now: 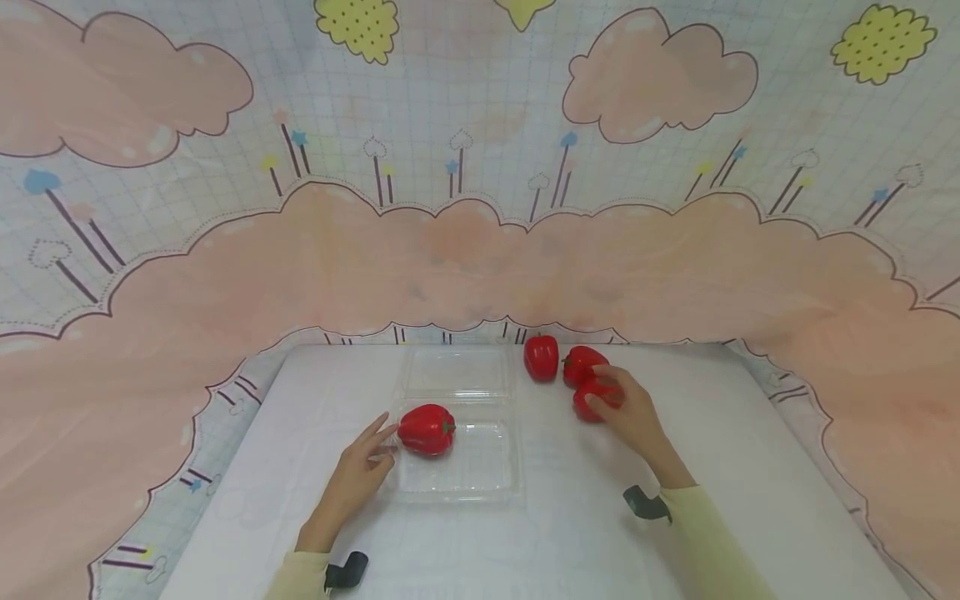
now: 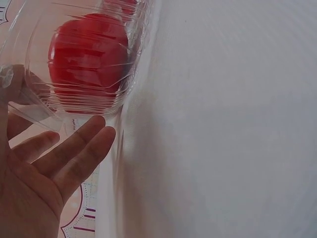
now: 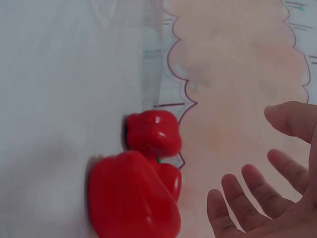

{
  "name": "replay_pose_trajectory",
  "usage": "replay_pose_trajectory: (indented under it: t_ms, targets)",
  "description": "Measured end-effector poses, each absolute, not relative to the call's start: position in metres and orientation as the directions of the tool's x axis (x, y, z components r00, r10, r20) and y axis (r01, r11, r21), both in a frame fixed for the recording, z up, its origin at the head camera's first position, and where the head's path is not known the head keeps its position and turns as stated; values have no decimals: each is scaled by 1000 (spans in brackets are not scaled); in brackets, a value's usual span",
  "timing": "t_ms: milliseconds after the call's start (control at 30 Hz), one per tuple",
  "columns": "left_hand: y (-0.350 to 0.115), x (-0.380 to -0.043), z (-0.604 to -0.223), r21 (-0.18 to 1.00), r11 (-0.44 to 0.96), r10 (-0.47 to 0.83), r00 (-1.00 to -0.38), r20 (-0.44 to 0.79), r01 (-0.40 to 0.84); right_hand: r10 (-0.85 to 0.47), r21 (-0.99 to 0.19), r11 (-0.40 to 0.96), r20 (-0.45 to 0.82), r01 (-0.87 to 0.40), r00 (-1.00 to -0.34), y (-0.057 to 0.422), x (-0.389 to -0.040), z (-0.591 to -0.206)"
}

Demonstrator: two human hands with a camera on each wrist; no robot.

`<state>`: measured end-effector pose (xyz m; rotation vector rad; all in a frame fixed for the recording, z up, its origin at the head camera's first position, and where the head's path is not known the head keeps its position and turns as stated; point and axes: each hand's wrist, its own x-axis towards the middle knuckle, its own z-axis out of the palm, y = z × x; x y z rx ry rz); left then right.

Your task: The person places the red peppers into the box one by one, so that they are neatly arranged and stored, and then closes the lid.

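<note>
A clear plastic clamshell container [image 1: 487,492] lies with its lid [image 1: 457,372] folded back. One red bell pepper [image 1: 426,430], green stem to the right, sits in the left part of its base. At the container's left edge is my left hand [image 1: 364,467], fingers extended; the left wrist view shows part of this hand [image 2: 54,168] through the plastic. My right hand [image 1: 630,412] reaches over the nearest of three other red peppers [image 1: 591,402]. In the right wrist view its fingers [image 3: 252,188] are spread, with a gap to the pepper [image 3: 131,198].
Two more red peppers, one upright [image 1: 541,358] and one lying [image 1: 582,365], are at the back of the white table [image 1: 315,400], right of the lid. A patterned cloth [image 1: 480,267] with pink clouds hangs behind and around the table.
</note>
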<state>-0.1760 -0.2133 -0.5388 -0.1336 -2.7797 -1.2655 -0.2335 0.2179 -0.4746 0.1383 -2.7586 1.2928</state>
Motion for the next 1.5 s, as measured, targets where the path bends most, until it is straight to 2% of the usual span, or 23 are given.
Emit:
replay_pose_trajectory:
  t_ms: [567, 1500]
  targets:
    - [-212, -177, -539, 748, 652, 38, -991, 125, 119, -82, -741, 655, 128, -150, -988, 251, -249, -486]
    - [-211, -177, -538, 757, 641, 40, -991, 130, 125, -113, -776, 629, -48, -34, -992, 272, -268, -521]
